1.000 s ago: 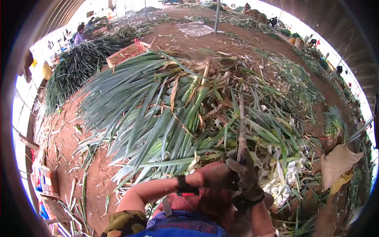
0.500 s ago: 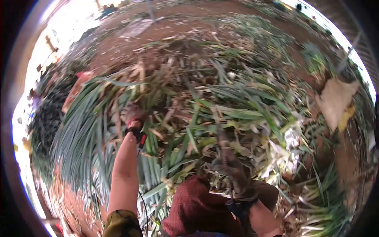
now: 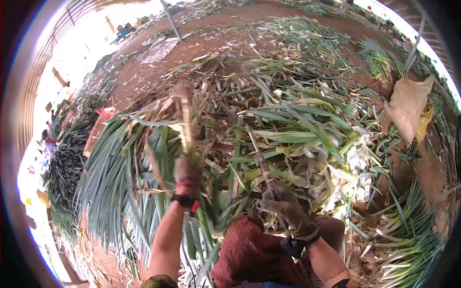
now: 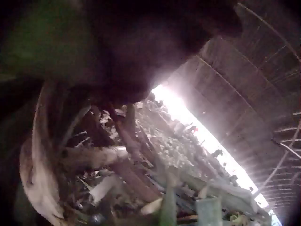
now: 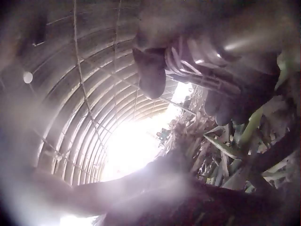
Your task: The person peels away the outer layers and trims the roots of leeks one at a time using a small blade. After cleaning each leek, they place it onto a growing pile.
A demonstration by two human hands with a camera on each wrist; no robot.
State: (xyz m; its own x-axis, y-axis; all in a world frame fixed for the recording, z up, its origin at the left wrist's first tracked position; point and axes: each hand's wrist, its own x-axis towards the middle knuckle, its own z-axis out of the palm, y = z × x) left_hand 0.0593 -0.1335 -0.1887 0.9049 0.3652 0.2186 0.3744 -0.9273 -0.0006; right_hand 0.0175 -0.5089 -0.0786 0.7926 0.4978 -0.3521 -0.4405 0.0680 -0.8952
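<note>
In the head view my left hand [image 3: 187, 174], blurred and with a red cuff at the wrist, grips a green onion [image 3: 186, 129]. Its pale root end points away from me, and its green leaves trail below the hand. My gloved right hand [image 3: 290, 213] holds a long, narrow-bladed knife [image 3: 259, 156], its tip pointing forward and left. Under the left hand spreads a large heap of green onions [image 3: 110, 168]. In the right wrist view, gloved fingers [image 5: 153, 77] curl about the knife's banded handle [image 5: 202, 70]. A dark shape covers much of the left wrist view.
Loose leaves and peelings [image 3: 307, 125] lie ahead and to the right. Trimmed green onions [image 3: 408, 240] with white stems lie at lower right, near a beige sack [image 3: 409, 110]. A red crate [image 3: 98, 132] stands behind the heap. A metal post [image 3: 172, 20] rises farther back.
My left hand left the knife side, reached into the heap on the left, and has come back nearer me with a green onion. The head view has turned right; the right hand keeps the knife.
</note>
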